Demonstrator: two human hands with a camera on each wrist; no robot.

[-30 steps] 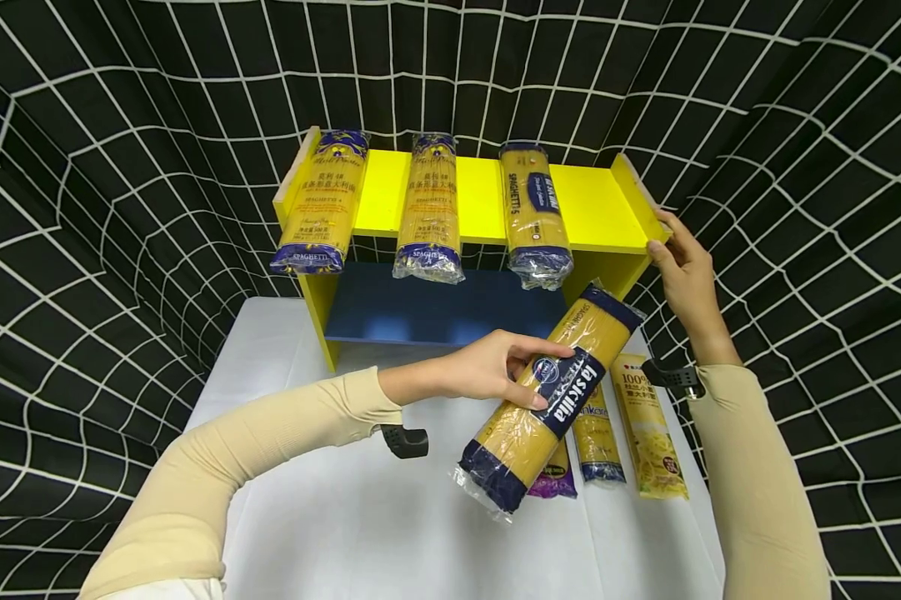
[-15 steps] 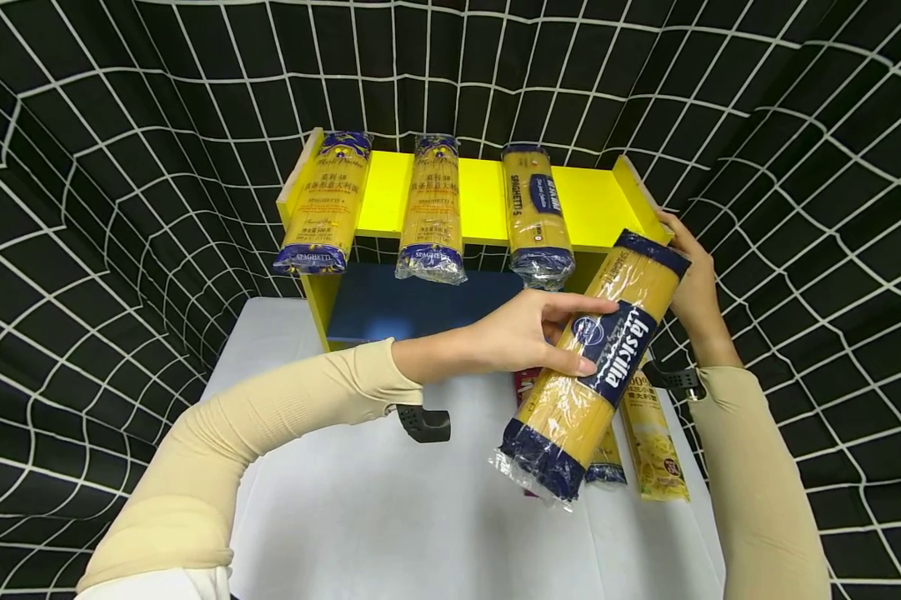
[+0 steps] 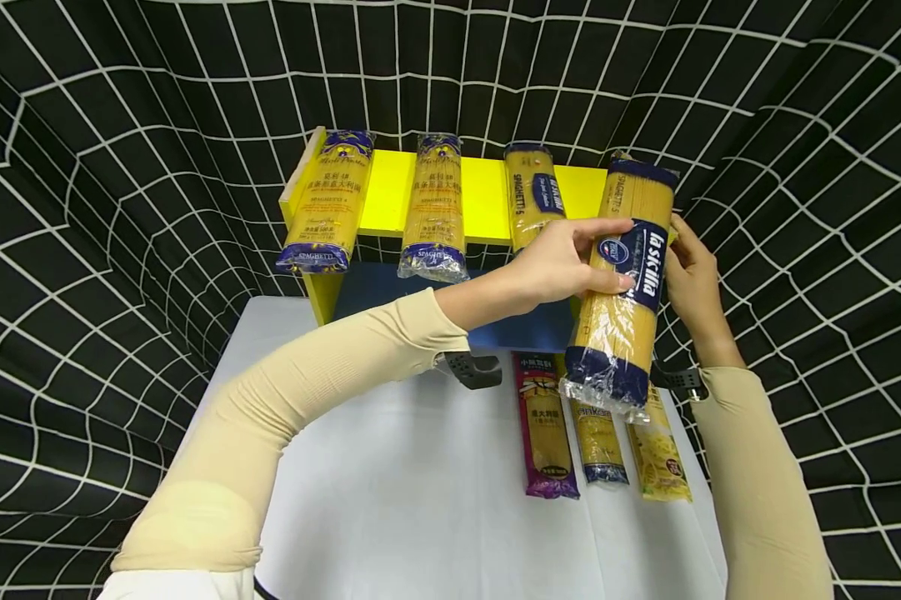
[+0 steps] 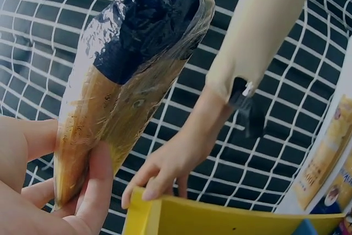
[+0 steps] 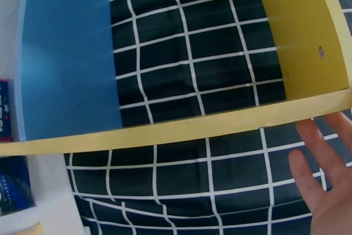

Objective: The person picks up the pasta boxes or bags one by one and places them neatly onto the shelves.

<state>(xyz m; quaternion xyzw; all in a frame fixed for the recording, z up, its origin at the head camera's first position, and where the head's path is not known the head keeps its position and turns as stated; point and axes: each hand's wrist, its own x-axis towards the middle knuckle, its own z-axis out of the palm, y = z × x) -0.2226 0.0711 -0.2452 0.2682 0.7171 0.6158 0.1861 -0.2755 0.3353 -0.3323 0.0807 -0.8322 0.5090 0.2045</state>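
My left hand (image 3: 551,267) grips a spaghetti pack (image 3: 618,329) with dark blue ends and a "la sicilia" label. Thumb and fingers pinch the pack's side in the left wrist view. The pack, slightly tilted, overlaps the right end of the yellow-topped shelf (image 3: 483,200) in the head view. My right hand (image 3: 694,292) holds the shelf's right front corner, partly hidden behind the pack. The right wrist view shows its fingers (image 5: 319,141) at the yellow side panel's edge. Three other spaghetti packs lie on the shelf top: left (image 3: 326,200), middle (image 3: 433,204) and right (image 3: 528,187).
On the white table (image 3: 390,500), right of centre, lie a red and purple pasta pack (image 3: 546,429), a yellow and blue one (image 3: 602,442) and a pale yellow one (image 3: 662,462). The shelf has a blue lower board (image 3: 397,287). Black gridded cloth (image 3: 105,250) surrounds the table.
My left hand has carried the spaghetti pack up and right from over the table to the shelf's right end, turning it more upright. My right hand has stayed at the shelf corner.
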